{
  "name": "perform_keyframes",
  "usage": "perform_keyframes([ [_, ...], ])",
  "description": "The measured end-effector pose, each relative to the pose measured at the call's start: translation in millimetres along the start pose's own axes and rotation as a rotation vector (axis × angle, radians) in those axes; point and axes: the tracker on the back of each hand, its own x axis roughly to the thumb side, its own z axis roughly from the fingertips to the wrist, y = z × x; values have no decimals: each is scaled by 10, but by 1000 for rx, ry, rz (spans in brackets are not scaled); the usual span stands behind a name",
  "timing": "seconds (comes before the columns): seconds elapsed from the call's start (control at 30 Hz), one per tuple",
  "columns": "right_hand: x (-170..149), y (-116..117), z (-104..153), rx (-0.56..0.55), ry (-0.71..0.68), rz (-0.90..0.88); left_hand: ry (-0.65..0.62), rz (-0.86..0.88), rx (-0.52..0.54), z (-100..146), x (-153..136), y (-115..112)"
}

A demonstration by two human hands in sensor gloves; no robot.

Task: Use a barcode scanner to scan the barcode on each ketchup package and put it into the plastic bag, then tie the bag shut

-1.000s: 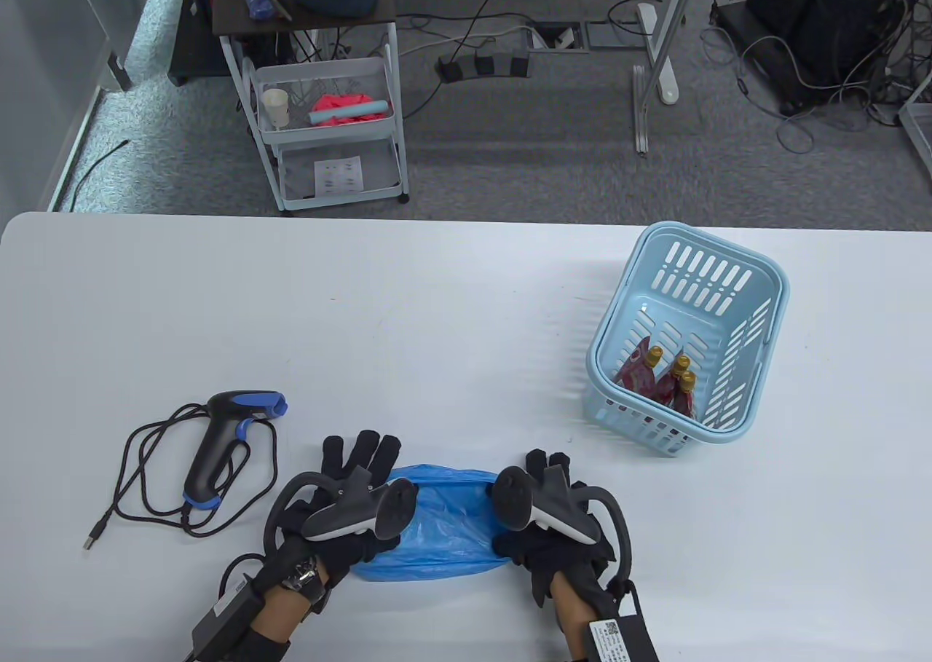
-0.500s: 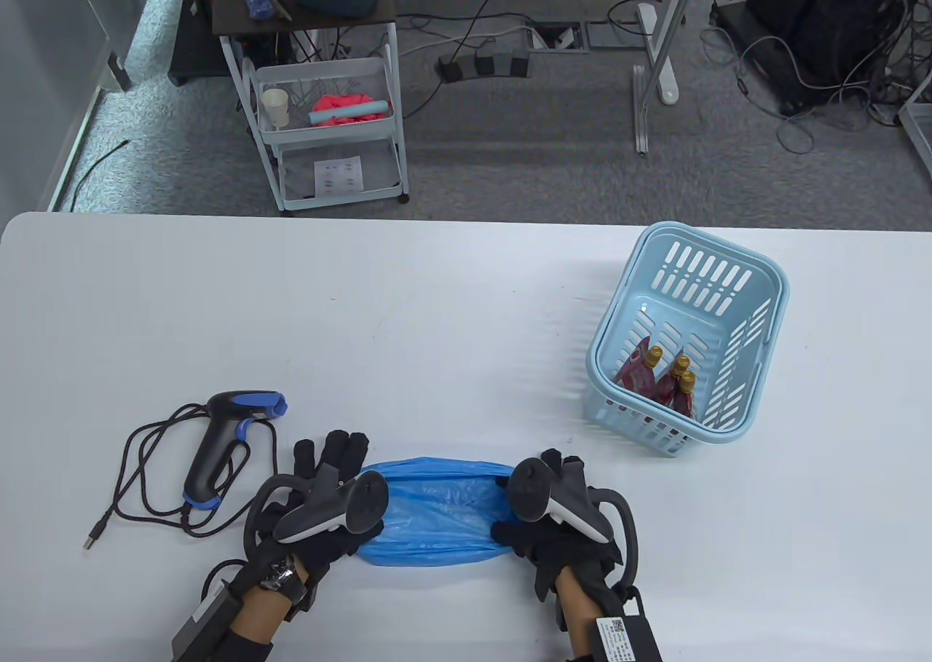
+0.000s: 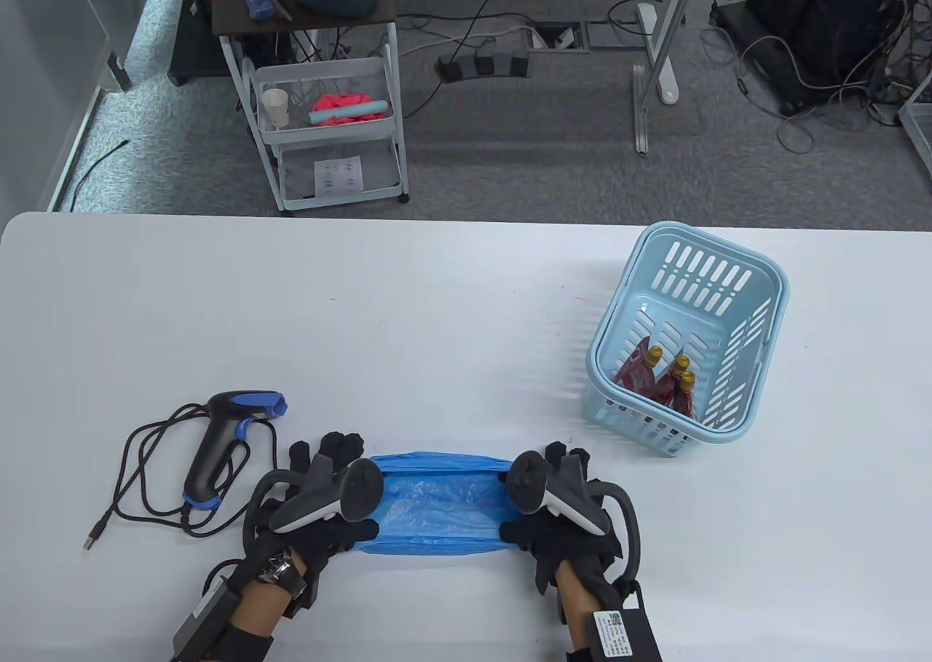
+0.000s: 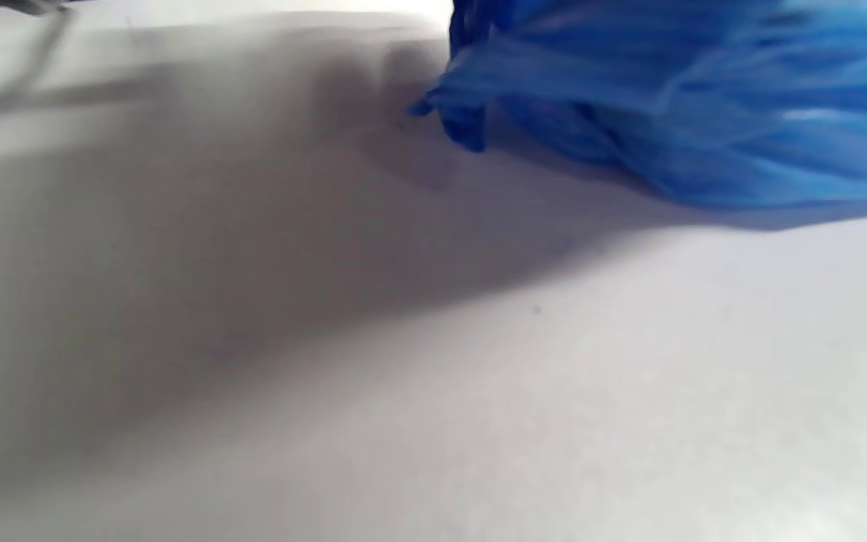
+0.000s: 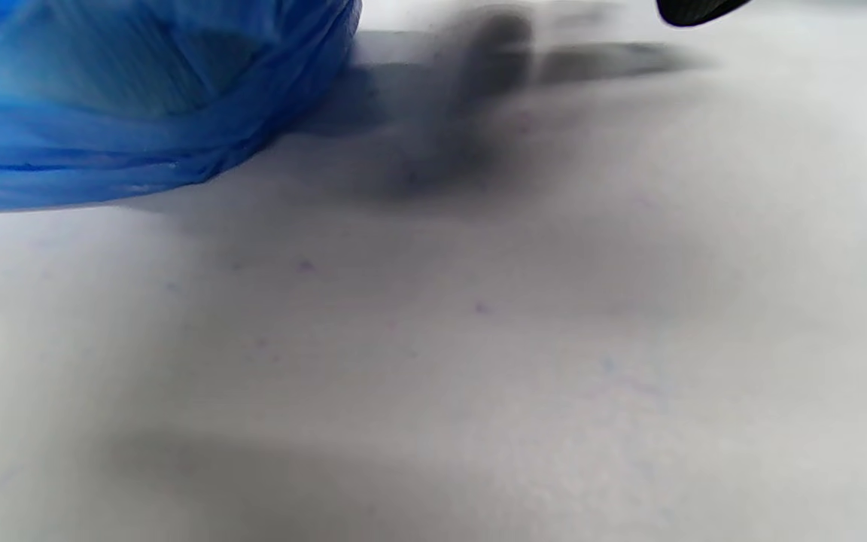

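Hands hold the blue plastic bag (image 3: pixel 440 505) at its 2 ends, stretched flat on the white table (image 3: pixel 451 312) between them. The left hand (image 3: pixel 320 502) has its fingers curled round the left end, and the right hand (image 3: pixel 557 509) grips the right end the same way; in both wrist views only bunched blue film shows, so how much film each hand holds cannot be told. Just left of the left-hand grip lies the barcode scanner (image 3: pixel 226 436), untouched, its cable looped beside it. Well beyond the right-hand grip, 3 ketchup packages (image 3: pixel 659 381) sit upright in the light blue basket (image 3: pixel 684 334).

Judging from this, the bag is being readied and nothing is scanned yet. Thin film could slip from gloved fingers or tear if pulled too taut, and the mouth may stay stuck closed.
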Motion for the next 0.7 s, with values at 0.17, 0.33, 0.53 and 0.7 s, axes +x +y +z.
perform_keyframes([
  [0.17,-24,-4,-16,-15,-11,-11,-2,-6,1,-3,8,1],
  [0.33,-45,-4,-29,-22,-27,-21,-1,-10,4,-6,13,-1],
  [0.53,-53,-13,-21,-10,-32,-19,1,-11,6,-2,13,4],
  [0.7,-46,-11,-14,-25,-49,12,-5,-35,8,4,38,-6],
])
